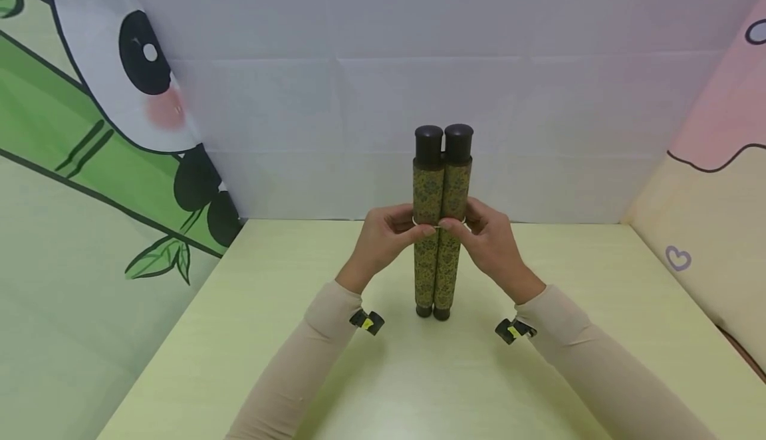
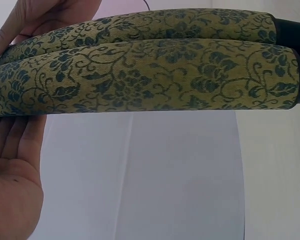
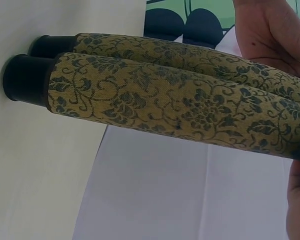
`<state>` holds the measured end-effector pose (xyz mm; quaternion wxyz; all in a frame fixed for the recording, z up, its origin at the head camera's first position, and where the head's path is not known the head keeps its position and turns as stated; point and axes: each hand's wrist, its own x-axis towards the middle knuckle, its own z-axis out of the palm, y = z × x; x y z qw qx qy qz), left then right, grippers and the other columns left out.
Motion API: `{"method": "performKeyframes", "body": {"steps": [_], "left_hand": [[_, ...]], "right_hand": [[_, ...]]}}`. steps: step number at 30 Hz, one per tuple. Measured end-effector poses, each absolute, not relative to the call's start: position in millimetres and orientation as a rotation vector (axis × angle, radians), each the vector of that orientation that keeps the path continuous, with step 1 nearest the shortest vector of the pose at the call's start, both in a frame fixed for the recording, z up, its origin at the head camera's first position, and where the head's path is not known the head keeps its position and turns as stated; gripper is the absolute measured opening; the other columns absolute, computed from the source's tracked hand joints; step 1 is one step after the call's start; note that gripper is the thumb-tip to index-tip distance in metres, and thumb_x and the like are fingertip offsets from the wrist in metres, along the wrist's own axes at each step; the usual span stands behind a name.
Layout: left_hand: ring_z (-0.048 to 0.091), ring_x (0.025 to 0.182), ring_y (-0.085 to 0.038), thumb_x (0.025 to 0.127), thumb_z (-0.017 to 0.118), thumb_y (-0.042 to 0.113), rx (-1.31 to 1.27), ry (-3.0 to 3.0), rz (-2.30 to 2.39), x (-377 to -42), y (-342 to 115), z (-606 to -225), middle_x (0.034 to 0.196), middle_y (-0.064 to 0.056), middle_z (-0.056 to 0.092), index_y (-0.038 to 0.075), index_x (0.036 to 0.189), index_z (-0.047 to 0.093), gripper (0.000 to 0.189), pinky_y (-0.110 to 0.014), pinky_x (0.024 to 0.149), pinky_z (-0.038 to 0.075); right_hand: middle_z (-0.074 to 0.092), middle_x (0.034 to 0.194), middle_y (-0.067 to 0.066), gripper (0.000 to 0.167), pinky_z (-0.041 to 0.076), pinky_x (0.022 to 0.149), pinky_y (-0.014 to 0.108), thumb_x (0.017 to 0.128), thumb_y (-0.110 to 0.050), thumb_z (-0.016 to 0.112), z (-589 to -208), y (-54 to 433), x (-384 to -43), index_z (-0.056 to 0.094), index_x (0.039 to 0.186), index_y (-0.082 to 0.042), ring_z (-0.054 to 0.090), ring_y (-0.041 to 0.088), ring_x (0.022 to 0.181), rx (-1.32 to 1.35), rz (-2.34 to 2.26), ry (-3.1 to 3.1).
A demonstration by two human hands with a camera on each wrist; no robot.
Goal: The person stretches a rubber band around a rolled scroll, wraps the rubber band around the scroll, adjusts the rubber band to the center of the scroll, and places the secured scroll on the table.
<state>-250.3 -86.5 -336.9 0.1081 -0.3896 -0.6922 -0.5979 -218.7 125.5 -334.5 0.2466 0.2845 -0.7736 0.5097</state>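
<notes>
Two rolls of a scroll (image 1: 426,260) stand upright side by side in the head view, covered in gold-green cloth with a dark floral pattern and dark knobs at both ends. A thin pale band (image 1: 438,226) goes around both at mid-height. My left hand (image 1: 383,235) grips the left roll, thumb in front at the band. On the other side my right hand (image 1: 492,239) holds the right roll the same way. Both wrist views show the patterned cloth (image 2: 165,75) close up; in the right one the lower knobs (image 3: 27,80) appear to meet the table. Fingers behind the rolls are partly hidden.
The rolls are over a pale yellow table (image 1: 197,360). A white sheet (image 1: 287,108) hangs behind it. Printed cloth with a cartoon face and green bamboo (image 1: 102,114) lines the left side, and a pink and cream panel (image 1: 718,114) the right.
</notes>
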Motion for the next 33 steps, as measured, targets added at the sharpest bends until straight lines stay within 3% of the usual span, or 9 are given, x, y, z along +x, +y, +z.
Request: {"method": "performKeyframes", "body": {"steps": [8,11,15,18,27,33], "left_hand": [[0.075,0.084,-0.021,0.09,0.074,0.048,-1.135,-2.036,-1.742,-248,-88,-342,0.1,-0.008,0.076,0.002,0.12,0.073,0.055,-0.036,0.075,0.06],[0.074,0.081,-0.021,0.093,0.075,0.04,-1.14,-2.038,-1.749,-247,-89,-343,0.098,-0.009,0.076,0.002,0.12,0.073,0.047,-0.033,0.072,0.058],[0.075,0.087,-0.019,0.095,0.075,0.017,-1.14,-2.043,-1.783,-245,-90,-346,0.104,-0.012,0.075,0.001,0.122,0.072,0.032,-0.032,0.075,0.058],[0.074,0.089,-0.019,0.095,0.073,0.008,-1.132,-2.048,-1.787,-245,-92,-349,0.107,-0.013,0.075,0.0,0.123,0.072,0.029,-0.033,0.077,0.059],[0.074,0.084,-0.018,0.095,0.074,0.014,-1.14,-2.033,-1.799,-239,-95,-351,0.103,-0.012,0.076,0.002,0.122,0.072,0.03,-0.031,0.073,0.058],[0.074,0.085,-0.019,0.097,0.072,0.013,-1.142,-2.043,-1.809,-233,-97,-356,0.103,-0.012,0.076,0.001,0.121,0.073,0.027,-0.032,0.074,0.058]], "right_hand": [[0.07,0.097,0.003,0.034,0.042,0.061,0.03,0.099,-0.032,0.068,-342,120,-216,0.068,0.124,-0.009,0.059,0.016,0.074,0.766,1.423,-2.065],[0.07,0.098,0.003,0.035,0.042,0.06,0.029,0.099,-0.032,0.067,-346,119,-214,0.068,0.125,-0.01,0.061,0.017,0.075,0.762,1.418,-2.061],[0.071,0.099,0.005,0.04,0.043,0.059,0.029,0.1,-0.037,0.065,-351,118,-212,0.067,0.128,-0.009,0.061,0.017,0.074,0.775,1.397,-2.062],[0.072,0.099,0.006,0.043,0.044,0.06,0.03,0.1,-0.04,0.064,-353,118,-211,0.067,0.128,-0.008,0.063,0.016,0.075,0.793,1.385,-2.057],[0.071,0.097,0.005,0.042,0.042,0.056,0.027,0.1,-0.041,0.063,-354,113,-205,0.067,0.126,-0.008,0.06,0.014,0.071,0.793,1.377,-2.026],[0.071,0.102,0.008,0.038,0.049,0.065,0.027,0.101,-0.031,0.066,-361,108,-198,0.066,0.129,-0.006,0.064,0.014,0.081,0.718,1.443,-2.061]]}}
